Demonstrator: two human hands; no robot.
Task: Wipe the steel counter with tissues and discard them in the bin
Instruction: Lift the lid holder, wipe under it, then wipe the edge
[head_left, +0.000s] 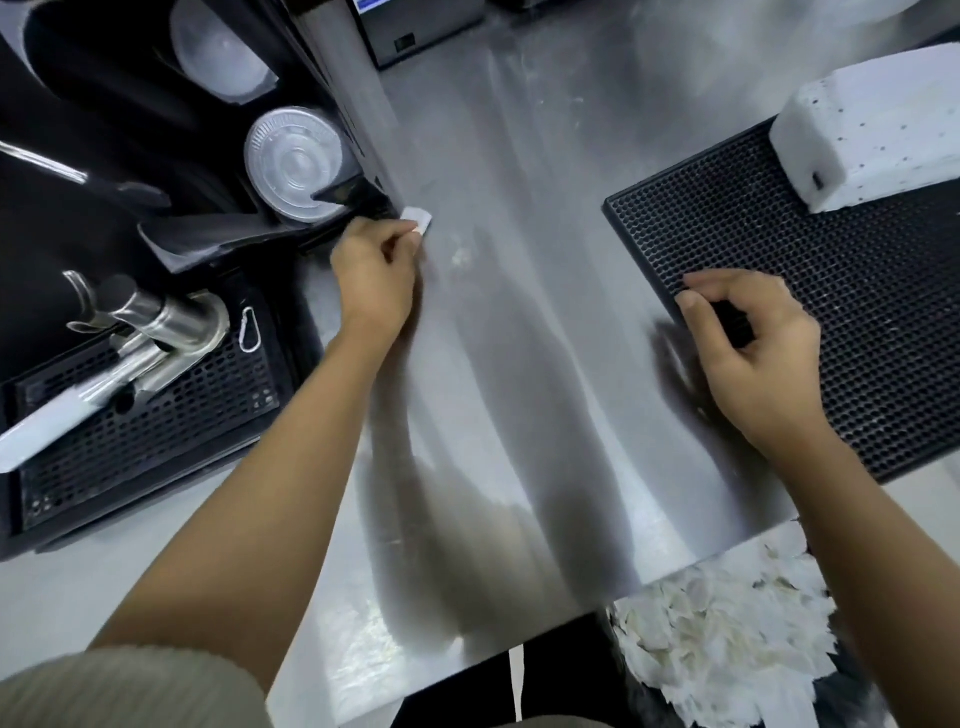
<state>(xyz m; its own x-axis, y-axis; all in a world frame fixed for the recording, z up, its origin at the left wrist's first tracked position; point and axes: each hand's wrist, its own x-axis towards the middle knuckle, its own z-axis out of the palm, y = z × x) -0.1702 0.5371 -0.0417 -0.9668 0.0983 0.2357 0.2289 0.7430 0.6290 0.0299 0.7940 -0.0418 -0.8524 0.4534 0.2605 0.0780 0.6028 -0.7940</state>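
The left hand (374, 260) had its fingers curled and pinched a small white tissue (418, 220) at its tips, low over the steel desk (519, 364). The tissue looked soft and light and easy to tear, so an edge seemed the best place to hold it. The right hand (748, 343) curled round the corner of a black mat (857, 312). A bin (618, 636) full of tissues sat below that hand. Plastic lids (298, 163) stood close behind the left hand.

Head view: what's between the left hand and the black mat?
In the head view, only bare steel counter, plus a small whitish smudge close to the left hand; nothing stands before the black mat.
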